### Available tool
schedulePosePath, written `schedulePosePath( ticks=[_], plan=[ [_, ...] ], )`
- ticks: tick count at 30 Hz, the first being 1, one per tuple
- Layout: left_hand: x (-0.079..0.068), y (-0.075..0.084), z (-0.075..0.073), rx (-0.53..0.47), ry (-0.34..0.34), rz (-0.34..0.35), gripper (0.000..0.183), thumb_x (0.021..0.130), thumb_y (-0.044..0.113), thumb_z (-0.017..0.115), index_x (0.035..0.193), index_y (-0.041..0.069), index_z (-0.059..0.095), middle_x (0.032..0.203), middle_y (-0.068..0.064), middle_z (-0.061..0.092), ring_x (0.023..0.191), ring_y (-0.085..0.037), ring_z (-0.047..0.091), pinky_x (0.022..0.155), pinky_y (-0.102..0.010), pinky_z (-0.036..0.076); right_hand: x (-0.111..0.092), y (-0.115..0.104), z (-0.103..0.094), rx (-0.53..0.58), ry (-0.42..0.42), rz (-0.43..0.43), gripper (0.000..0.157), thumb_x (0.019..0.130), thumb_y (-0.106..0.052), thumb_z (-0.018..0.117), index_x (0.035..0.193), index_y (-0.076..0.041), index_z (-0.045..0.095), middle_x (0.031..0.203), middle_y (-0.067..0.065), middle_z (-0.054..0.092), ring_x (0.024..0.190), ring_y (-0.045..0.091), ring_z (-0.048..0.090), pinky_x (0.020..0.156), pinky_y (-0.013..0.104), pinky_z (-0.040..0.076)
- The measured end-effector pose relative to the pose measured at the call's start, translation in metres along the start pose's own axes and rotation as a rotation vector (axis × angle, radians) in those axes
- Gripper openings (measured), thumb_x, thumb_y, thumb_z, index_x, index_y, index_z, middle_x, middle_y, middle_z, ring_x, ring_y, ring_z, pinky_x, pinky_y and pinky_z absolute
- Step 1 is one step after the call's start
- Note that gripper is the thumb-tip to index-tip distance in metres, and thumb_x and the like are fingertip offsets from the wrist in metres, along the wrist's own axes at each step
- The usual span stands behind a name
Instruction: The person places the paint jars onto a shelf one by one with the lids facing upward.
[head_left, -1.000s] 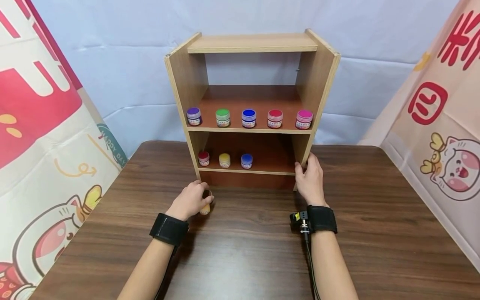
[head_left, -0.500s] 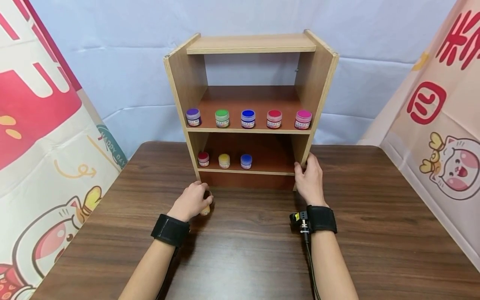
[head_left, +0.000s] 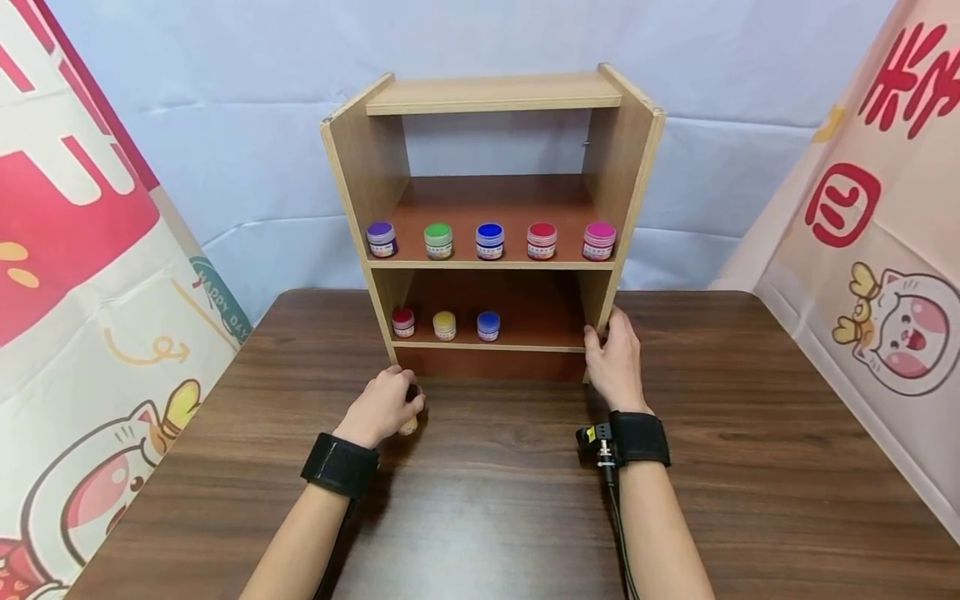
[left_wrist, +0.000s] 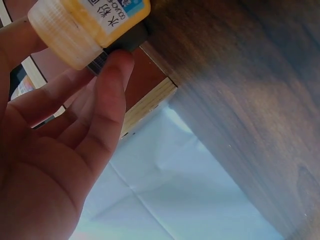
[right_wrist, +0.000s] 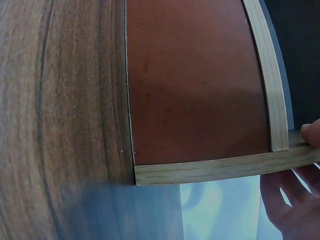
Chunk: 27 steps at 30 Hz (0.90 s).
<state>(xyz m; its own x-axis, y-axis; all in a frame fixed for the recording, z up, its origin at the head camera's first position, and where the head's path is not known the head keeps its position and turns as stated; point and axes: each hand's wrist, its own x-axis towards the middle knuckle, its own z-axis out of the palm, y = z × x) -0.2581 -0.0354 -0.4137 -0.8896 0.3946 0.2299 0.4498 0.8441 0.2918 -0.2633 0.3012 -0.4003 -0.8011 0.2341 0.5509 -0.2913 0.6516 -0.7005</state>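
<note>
My left hand [head_left: 378, 408] is low over the table at the shelf unit's left front foot, fingers curled round a yellow-orange gouache paint jar [left_wrist: 85, 30]. Only a sliver of the jar shows in the head view. A dark ridged object [left_wrist: 132, 39] lies against the jar in the left wrist view, mostly hidden; its kind is unclear. With my right hand [head_left: 617, 358] I grip the right side panel [right_wrist: 225, 169] of the wooden shelf unit [head_left: 495, 93], thumb inside and fingers outside. Red [head_left: 403, 322], yellow [head_left: 445, 326] and blue [head_left: 488, 327] paint jars stand on its lower shelf.
Purple [head_left: 382, 240], green [head_left: 438, 241], blue [head_left: 490, 242], red [head_left: 542, 241] and pink [head_left: 599, 241] paint jars line the middle shelf's front edge. The brown wooden table [head_left: 510, 517] extends toward me. Pale cloth [head_left: 247, 167] hangs behind; printed banners flank both sides.
The head view has shifted slightly, moving the shelf unit a little left and down in the picture. Both hands keep nearly the same places and holds.
</note>
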Motion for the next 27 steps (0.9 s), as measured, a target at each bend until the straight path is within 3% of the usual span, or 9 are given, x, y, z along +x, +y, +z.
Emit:
schedulePosePath(
  ticks=[15,27],
  plan=[
    [0.005,0.003,0.000,0.008,0.018,0.051,0.019,0.080,0.019,0.065,0.089,0.002,0.066,0.080,-0.010,0.056,0.069,-0.024,0.058,0.065,-0.040,0.052,0.000,0.001,0.000,-0.005,0.009,-0.010,0.042,0.092,-0.012,0.054,0.131,0.002,0.047,0.118,0.023,0.053,0.100,0.035,0.054,0.079,0.052,0.046],
    [0.013,0.022,-0.009,0.015,0.049,0.123,0.023,0.081,0.019,0.063,0.094,0.001,0.066,0.085,-0.011,0.059,0.072,-0.022,0.057,0.066,-0.039,0.053,0.001,0.002,0.000,0.005,0.018,-0.019,0.042,0.091,-0.010,0.054,0.130,0.003,0.047,0.116,0.023,0.054,0.099,0.035,0.054,0.078,0.052,0.046]
  ],
)
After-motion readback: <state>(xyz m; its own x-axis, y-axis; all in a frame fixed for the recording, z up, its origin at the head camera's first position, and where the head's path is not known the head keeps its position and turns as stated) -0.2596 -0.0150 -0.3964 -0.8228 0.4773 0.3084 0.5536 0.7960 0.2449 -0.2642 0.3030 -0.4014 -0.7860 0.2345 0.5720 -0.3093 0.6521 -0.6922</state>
